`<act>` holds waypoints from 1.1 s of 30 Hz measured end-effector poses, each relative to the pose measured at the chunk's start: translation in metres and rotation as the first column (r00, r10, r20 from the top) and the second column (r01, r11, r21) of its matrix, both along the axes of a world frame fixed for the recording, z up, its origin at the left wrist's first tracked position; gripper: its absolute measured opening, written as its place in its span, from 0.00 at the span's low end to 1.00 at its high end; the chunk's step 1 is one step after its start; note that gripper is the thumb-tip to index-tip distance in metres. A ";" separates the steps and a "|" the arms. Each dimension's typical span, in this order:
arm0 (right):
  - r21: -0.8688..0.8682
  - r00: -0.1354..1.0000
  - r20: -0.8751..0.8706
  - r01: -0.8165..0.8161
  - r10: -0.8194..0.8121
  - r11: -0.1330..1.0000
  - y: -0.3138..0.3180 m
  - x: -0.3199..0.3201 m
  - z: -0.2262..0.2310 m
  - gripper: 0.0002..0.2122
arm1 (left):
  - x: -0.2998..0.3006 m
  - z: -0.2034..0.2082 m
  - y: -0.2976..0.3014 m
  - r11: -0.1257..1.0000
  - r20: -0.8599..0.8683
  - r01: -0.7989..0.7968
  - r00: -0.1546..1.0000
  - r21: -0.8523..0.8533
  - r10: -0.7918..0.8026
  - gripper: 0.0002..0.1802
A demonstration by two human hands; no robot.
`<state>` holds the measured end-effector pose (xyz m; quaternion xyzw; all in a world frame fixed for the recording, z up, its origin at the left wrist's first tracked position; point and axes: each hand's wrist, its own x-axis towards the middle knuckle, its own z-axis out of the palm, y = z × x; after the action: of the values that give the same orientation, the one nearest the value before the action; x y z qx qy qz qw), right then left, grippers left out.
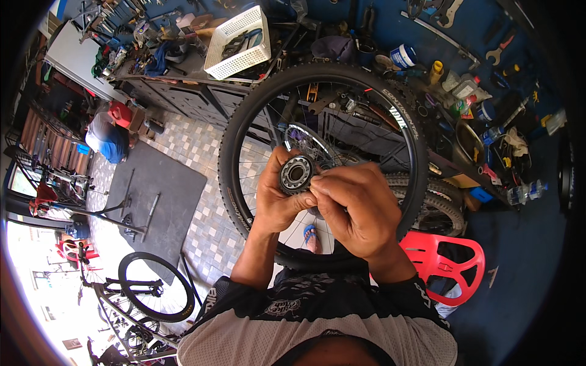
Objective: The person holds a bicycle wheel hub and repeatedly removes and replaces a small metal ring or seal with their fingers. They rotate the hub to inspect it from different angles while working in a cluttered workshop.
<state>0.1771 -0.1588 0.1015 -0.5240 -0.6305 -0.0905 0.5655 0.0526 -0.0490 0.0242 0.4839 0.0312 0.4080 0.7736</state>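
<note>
Above the wheel (229, 149), left grip (272, 200) clasps and right grip (361, 204) pinches a black-rimmed, silvery ring (289, 181).

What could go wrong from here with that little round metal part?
The round metal part could slip from the left hand and perhaps fall through the wheel below.

The right hand is pinched close against its edge, so an awkward nudge might dislodge it.

If dropped, it might hit the sandalled foot visible through the wheel.
</note>
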 end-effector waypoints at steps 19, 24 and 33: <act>0.034 0.996 -0.089 -0.007 0.010 0.999 -0.005 0.004 0.001 0.12 | 0.009 0.007 -0.005 0.999 0.046 0.007 0.999 -0.044 -0.005 0.32; 0.014 1.000 -0.014 0.021 -0.021 1.000 -0.003 0.004 -0.001 0.11 | 0.007 0.009 -0.006 1.000 -0.006 -0.011 1.000 -0.002 0.011 0.31; 0.040 1.000 -0.019 0.010 -0.010 0.999 -0.003 0.005 -0.010 0.11 | 0.011 0.000 -0.017 0.990 0.056 0.027 0.998 -0.137 -0.019 0.31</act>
<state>0.1817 -0.1621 0.0914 -0.5164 -0.6207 -0.1012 0.5812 0.0638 -0.0660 0.0245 0.4182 0.0326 0.4091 0.8104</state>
